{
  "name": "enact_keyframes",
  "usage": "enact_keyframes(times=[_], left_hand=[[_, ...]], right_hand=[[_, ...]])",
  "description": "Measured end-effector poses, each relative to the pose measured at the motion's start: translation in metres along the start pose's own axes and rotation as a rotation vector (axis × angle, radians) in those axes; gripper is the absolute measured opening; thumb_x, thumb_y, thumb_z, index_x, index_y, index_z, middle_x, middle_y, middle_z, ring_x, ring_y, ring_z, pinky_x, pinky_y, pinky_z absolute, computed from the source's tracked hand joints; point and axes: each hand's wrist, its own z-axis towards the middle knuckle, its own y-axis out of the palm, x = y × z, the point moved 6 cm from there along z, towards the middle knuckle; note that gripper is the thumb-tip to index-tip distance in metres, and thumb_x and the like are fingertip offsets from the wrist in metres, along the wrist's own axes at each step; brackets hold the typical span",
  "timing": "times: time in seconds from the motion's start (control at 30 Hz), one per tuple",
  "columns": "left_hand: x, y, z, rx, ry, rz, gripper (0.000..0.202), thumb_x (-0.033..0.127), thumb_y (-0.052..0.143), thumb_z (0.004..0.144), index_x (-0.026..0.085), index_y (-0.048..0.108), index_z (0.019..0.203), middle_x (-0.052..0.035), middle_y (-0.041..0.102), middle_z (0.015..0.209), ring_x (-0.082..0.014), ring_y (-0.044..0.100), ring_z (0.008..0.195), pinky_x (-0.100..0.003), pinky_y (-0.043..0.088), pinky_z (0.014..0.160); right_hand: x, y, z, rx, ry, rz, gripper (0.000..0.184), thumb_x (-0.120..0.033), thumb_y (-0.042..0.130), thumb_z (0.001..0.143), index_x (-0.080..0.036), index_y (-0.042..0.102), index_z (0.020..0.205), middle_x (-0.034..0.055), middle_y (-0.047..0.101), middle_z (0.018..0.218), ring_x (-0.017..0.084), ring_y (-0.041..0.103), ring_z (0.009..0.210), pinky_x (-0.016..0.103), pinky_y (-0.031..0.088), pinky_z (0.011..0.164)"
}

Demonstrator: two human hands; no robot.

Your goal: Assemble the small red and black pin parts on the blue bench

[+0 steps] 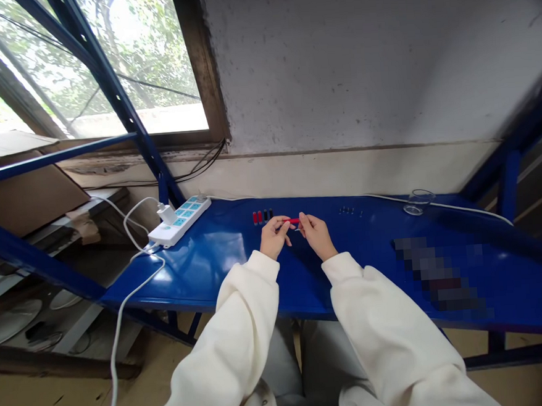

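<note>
A slim red stick-like piece (292,220) spans the gap between my two hands above the blue table; its exact kind is too small to make out. The fingers of my left hand (273,236) are closed on its left end. At its right end, my right hand (315,232) pinches it between thumb and fingers. Just beyond my left hand, small red cylinders (258,217) and small black cylinders (268,215) stand in a short row. Several tiny shiny bits (348,210) lie to the right of my right hand.
A white power strip (179,222) with a plug and cable lies on the left of the blue table (358,259). A clear glass (418,203) is at the back right. A pixelated dark item (436,275) lies nearer on the right. Blue frame posts flank the table.
</note>
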Motion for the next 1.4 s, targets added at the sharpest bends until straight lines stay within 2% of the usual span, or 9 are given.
enact_keyframes(times=[0.17, 0.3, 0.37, 0.47, 0.6, 0.7, 0.93, 1.17, 1.4], left_hand=[[0.000, -0.012, 0.002, 0.122, -0.030, -0.019, 0.037, 0.045, 0.055, 0.073, 0.011, 0.053, 0.086, -0.0057, 0.065, 0.072, -0.0041, 0.047, 0.033, -0.017, 0.028, 0.033], [0.000, -0.013, 0.001, 0.132, -0.056, -0.003, 0.036, 0.046, 0.055, 0.073, 0.011, 0.053, 0.083, -0.0051, 0.064, 0.068, -0.0049, 0.047, 0.033, -0.018, 0.027, 0.034], [0.000, -0.008, 0.000, 0.079, -0.073, 0.018, 0.035, 0.046, 0.056, 0.072, 0.011, 0.054, 0.079, -0.0045, 0.063, 0.065, -0.0055, 0.048, 0.033, -0.018, 0.027, 0.034], [-0.002, -0.002, -0.001, -0.003, -0.099, 0.028, 0.035, 0.045, 0.059, 0.070, 0.011, 0.054, 0.077, -0.0040, 0.063, 0.063, -0.0063, 0.049, 0.033, -0.018, 0.026, 0.034], [-0.003, -0.007, 0.001, 0.064, -0.077, -0.030, 0.035, 0.044, 0.062, 0.066, 0.011, 0.055, 0.074, 0.0007, 0.057, 0.054, -0.0055, 0.047, 0.033, -0.018, 0.028, 0.034], [-0.002, -0.010, 0.002, 0.103, -0.042, -0.041, 0.034, 0.043, 0.064, 0.065, 0.011, 0.057, 0.074, 0.0051, 0.048, 0.044, -0.0049, 0.043, 0.034, -0.018, 0.031, 0.036], [-0.002, -0.009, 0.002, 0.083, -0.021, 0.002, 0.036, 0.048, 0.059, 0.068, 0.013, 0.060, 0.071, 0.0049, 0.046, 0.044, -0.0034, 0.037, 0.034, -0.019, 0.029, 0.036], [-0.003, -0.007, 0.003, 0.041, -0.028, -0.011, 0.035, 0.045, 0.059, 0.068, 0.012, 0.061, 0.080, 0.0026, 0.051, 0.053, -0.0033, 0.039, 0.038, -0.018, 0.029, 0.035], [-0.004, -0.007, 0.001, 0.034, -0.080, -0.011, 0.033, 0.043, 0.059, 0.068, 0.013, 0.061, 0.082, 0.0028, 0.050, 0.053, -0.0038, 0.040, 0.039, -0.018, 0.029, 0.037]], right_hand=[[0.006, -0.011, 0.002, 0.111, 0.043, 0.087, 0.046, -0.059, 0.034, 0.079, -0.020, 0.043, 0.057, -0.0032, 0.039, 0.045, 0.009, 0.036, 0.043, 0.024, 0.032, 0.045], [0.014, -0.016, 0.006, 0.175, 0.061, 0.200, 0.042, -0.056, 0.038, 0.079, -0.020, 0.045, 0.060, -0.0037, 0.039, 0.047, 0.008, 0.035, 0.043, 0.023, 0.030, 0.044], [0.014, -0.012, 0.007, 0.125, 0.052, 0.242, 0.039, -0.055, 0.042, 0.078, -0.019, 0.050, 0.065, -0.0033, 0.042, 0.050, 0.008, 0.036, 0.044, 0.023, 0.031, 0.044], [0.012, 0.001, 0.007, -0.036, 0.050, 0.224, 0.036, -0.053, 0.049, 0.074, -0.018, 0.055, 0.072, -0.0030, 0.047, 0.054, 0.008, 0.038, 0.045, 0.023, 0.034, 0.047], [0.010, 0.017, 0.002, -0.240, 0.053, 0.165, 0.034, -0.051, 0.055, 0.069, -0.017, 0.056, 0.074, -0.0007, 0.054, 0.062, 0.008, 0.042, 0.049, 0.024, 0.036, 0.049], [0.011, 0.021, 0.000, -0.310, 0.038, 0.158, 0.032, -0.048, 0.057, 0.068, -0.017, 0.057, 0.076, 0.0012, 0.057, 0.069, 0.010, 0.048, 0.058, 0.024, 0.040, 0.054], [0.013, 0.025, -0.001, -0.355, -0.008, 0.159, 0.031, -0.048, 0.059, 0.066, -0.017, 0.057, 0.075, 0.0003, 0.056, 0.069, 0.011, 0.050, 0.061, 0.026, 0.041, 0.062], [0.011, 0.025, -0.001, -0.359, -0.059, 0.118, 0.030, -0.047, 0.059, 0.067, -0.017, 0.055, 0.071, -0.0002, 0.054, 0.066, 0.010, 0.047, 0.057, 0.026, 0.039, 0.057], [0.007, 0.023, -0.003, -0.345, -0.099, 0.009, 0.028, -0.046, 0.056, 0.069, -0.017, 0.056, 0.070, -0.0004, 0.054, 0.062, 0.010, 0.043, 0.051, 0.024, 0.035, 0.051]])
